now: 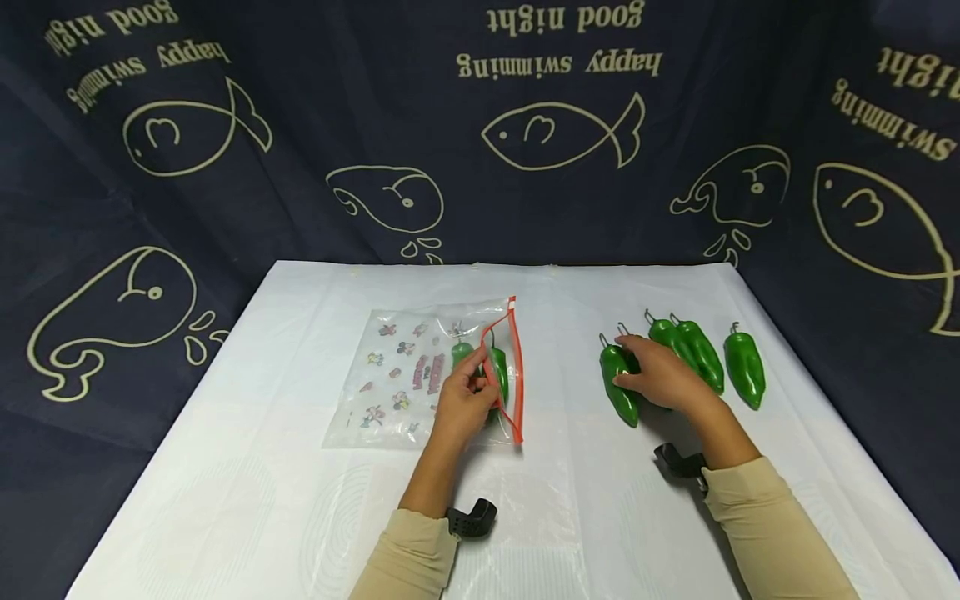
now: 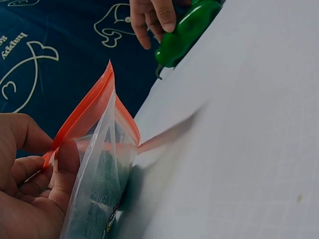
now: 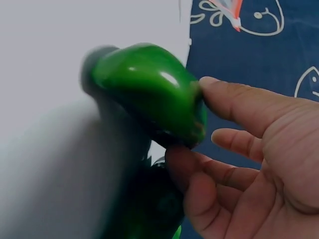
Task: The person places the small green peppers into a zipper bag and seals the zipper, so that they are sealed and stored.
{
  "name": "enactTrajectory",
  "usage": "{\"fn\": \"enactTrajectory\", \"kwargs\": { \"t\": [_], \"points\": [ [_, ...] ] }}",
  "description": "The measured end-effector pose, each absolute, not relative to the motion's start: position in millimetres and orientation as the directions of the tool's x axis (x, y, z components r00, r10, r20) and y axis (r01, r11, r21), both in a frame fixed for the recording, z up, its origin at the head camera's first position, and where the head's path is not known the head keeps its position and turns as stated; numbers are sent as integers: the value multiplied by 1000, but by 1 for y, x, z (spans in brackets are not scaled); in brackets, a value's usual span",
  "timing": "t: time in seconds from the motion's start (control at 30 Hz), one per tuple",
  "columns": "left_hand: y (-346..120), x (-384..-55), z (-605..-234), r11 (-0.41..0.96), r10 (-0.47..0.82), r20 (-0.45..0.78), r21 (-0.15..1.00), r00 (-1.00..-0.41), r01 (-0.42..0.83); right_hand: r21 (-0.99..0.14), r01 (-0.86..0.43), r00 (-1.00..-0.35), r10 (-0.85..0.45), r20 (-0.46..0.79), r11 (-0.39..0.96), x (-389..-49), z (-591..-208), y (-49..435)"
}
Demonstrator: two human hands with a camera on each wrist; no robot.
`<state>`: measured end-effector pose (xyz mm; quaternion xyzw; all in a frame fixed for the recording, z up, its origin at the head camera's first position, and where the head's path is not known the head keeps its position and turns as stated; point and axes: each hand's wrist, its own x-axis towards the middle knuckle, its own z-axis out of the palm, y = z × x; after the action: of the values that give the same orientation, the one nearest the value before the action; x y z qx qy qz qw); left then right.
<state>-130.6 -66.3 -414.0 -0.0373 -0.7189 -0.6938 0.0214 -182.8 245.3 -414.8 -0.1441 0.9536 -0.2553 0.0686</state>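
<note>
Left hand (image 1: 467, 404) pinches a clear bag (image 1: 397, 375) by its red lip (image 1: 519, 367); right hand (image 1: 660, 375) pinches a green pepper (image 1: 617, 385) on the table (image 1: 247, 467), right of the bag. Glossy, the pepper is probably light, firm and slippery; its broad stem end should hold best.

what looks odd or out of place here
No clear damage shows on the peppers or bag. But the dark cloth behind is odd: its lettering reads upside down in the head view, as if hung wrong way up.
</note>
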Motion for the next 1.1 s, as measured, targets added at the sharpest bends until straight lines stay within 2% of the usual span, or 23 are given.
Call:
{"fn": "enactTrajectory", "kwargs": {
  "t": [0.4,1.1],
  "points": [
    [-66,-130,-410,50,16,67,996,-998,67,-502,-201,-948,-296,-117,841,-186,-417,238],
    [-65,-129,-413,35,13,71,997,-997,71,-572,-193,-957,-281,-69,797,-189,-408,233]
  ]
}}
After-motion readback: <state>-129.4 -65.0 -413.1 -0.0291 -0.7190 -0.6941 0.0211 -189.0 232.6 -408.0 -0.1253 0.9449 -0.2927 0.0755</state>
